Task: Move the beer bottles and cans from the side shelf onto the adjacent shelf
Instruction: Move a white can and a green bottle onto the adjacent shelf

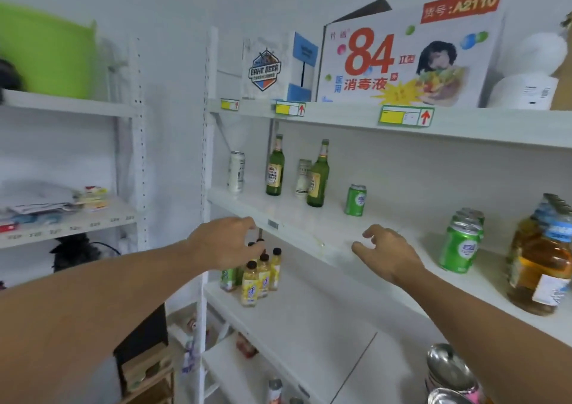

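With both the left hand [227, 242] and right hand [385, 253] empty and loosely spread below the shelf's front edge [297, 227], the green beer bottles [275, 167] and white cans [236, 171] near its left end are best gripped low and lifted upright.

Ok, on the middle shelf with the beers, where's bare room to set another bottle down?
Bare board runs along the middle shelf's front edge, ahead of the two green bottles, and between the lone green can and the green can row. It is crowded far right, around the amber bottles, and at the back left by the white cans.
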A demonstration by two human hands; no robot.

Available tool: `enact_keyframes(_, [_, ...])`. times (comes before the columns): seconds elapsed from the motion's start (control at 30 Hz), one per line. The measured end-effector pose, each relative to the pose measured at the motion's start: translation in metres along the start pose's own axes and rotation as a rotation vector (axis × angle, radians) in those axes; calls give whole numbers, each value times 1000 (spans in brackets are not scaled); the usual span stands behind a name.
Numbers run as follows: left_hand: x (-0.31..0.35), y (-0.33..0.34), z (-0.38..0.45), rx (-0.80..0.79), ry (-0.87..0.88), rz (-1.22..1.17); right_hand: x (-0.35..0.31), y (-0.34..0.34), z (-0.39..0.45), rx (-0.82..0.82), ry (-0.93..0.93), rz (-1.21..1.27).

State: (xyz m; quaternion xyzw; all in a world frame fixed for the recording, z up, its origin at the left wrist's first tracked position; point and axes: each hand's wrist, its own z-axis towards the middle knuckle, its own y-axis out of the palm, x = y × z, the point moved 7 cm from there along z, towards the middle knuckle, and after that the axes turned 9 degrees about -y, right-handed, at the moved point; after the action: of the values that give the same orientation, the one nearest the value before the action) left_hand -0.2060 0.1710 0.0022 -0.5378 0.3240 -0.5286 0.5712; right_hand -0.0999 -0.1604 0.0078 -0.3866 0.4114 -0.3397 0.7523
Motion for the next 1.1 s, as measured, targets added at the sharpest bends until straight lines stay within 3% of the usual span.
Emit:
enact_keyframes(0.4, [-36, 16, 117, -9, -186, 37, -26, 74, 163, -71, -156, 150])
enact_keyframes(0.6, [-74, 31, 181, -47, -237, 38, -40, 114, 224, -83, -147, 193])
enact_keyframes(0.77, [-102, 46, 253, -38, -202, 27, -38, 132, 272, -19, -80, 170])
enact_keyframes(1.1, [-161, 61, 385, 25, -218, -241, -8, 141, 349, 177, 201, 206])
